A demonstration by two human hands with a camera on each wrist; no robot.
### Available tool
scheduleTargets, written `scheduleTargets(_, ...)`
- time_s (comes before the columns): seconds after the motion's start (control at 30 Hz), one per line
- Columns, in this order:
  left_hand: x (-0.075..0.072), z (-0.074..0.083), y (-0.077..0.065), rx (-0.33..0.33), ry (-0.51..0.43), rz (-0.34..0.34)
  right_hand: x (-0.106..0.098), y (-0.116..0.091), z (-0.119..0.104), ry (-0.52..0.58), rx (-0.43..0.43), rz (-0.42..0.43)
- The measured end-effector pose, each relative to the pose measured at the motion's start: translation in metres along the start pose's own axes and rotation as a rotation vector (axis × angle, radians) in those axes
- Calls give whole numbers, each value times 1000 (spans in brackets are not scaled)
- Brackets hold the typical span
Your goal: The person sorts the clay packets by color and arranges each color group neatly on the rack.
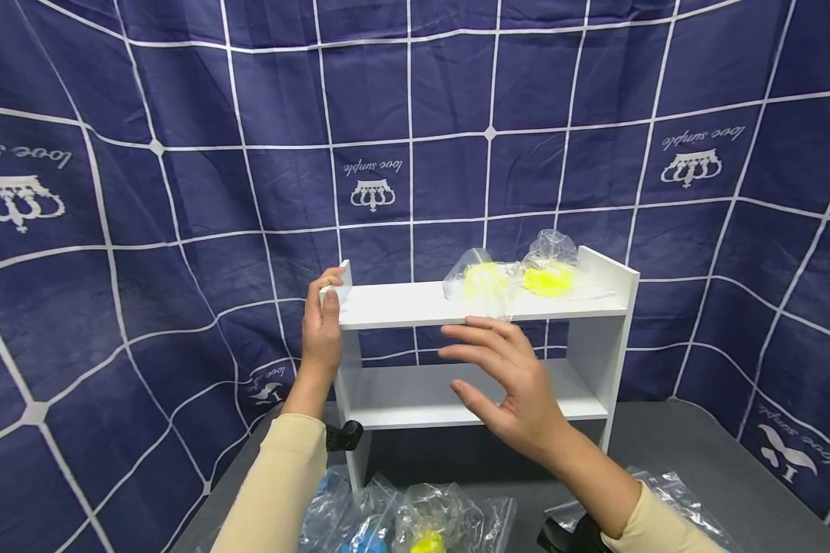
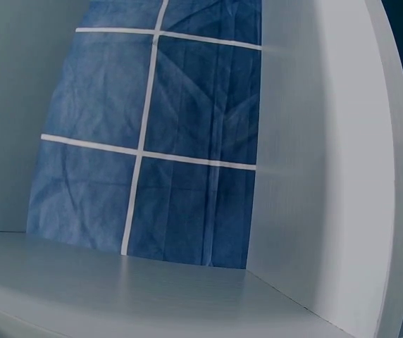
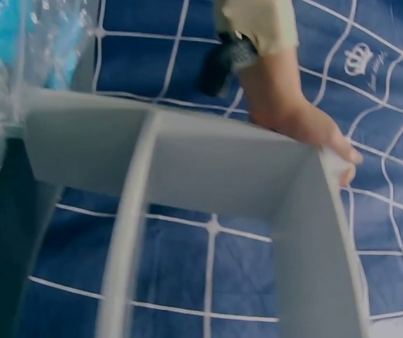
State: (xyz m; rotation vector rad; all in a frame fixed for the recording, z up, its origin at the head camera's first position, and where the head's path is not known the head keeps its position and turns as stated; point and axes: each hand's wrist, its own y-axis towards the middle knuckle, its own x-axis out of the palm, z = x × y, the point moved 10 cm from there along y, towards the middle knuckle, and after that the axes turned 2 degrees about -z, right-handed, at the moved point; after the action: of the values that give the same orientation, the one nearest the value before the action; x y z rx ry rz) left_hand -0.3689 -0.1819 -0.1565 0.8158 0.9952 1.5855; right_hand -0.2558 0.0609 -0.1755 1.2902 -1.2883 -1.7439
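Note:
A white two-tier shelf (image 1: 415,306) stands upright on the dark table. My left hand (image 1: 321,334) grips the top of its left side panel, thumb in front and fingers over the edge; the right wrist view also catches this left hand (image 3: 304,123) at the shelf's corner. Raised before the shelf, my right hand (image 1: 508,376) has its fingers spread and holds nothing. Just beyond its fingertips, on the top board, lies a clear bag with something yellow (image 1: 483,280). A second clear bag with a bright yellow thing (image 1: 549,280) sits by the right side panel.
In front of the shelf lie several clear bags, one with a yellow thing (image 1: 429,540) and others with blue things (image 1: 365,540). Another clear bag (image 1: 685,499) is at the right, near my right forearm. A navy curtain (image 1: 449,84) with white lines hangs behind and beside the table.

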Motion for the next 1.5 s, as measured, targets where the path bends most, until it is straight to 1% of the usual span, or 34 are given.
scheduleTargets(0.07, 1, 0, 0, -8, 1, -8, 7, -11, -2, 31, -3, -17)
scheduleTargets(0.13, 1, 1, -1, -12, 9, -9, 15, -23, -2, 60, 18, -51)
scheduleTargets(0.33, 1, 2, -2, -19, 52, -12, 44, -65, 7, 157, 177, -192)
scheduleTargets(0.4, 1, 2, -2, -17, 55, -14, 56, -78, 9, 187, 210, -247)
scheduleTargets(0.57, 1, 5, -2, -15, 55, -14, 85, -112, 7, 236, 231, -388)
scheduleTargets(0.63, 1, 5, -2, -15, 58, -13, 98, -128, 10, 269, 280, -456)
scheduleTargets(0.77, 1, 5, -2, -19, 70, -13, 120, -157, 16, 292, 361, -578)
scheduleTargets(0.8, 1, 5, -2, -20, 71, -12, 127, -165, 19, 323, 400, -617)
scheduleTargets(0.87, 1, 5, -1, -20, 72, -11, 137, -178, 22, 352, 432, -678)
scheduleTargets(0.9, 1, 5, -1, -20, 69, -11, 141, -186, 24, 384, 467, -711)
scheduleTargets(1.0, 1, 4, -2, -20, 55, -11, 153, -203, 29, 457, 549, -779)
scheduleTargets(1.07, 3, 4, -2, -19, 43, -13, 156, -209, 30, 456, 549, -796)
scheduleTargets(1.13, 3, 3, -1, -19, 38, -13, 158, -214, 30, 441, 519, -803)
scheduleTargets(1.27, 3, 3, -1, -19, 43, -9, 162, -222, 25, 373, 393, -821)
scheduleTargets(1.4, 2, 2, -2, -14, 58, -6, 167, -230, 21, 312, 294, -845)
scheduleTargets(1.5, 1, 1, -2, -12, 60, -1, 168, -232, 18, 290, 225, -835)
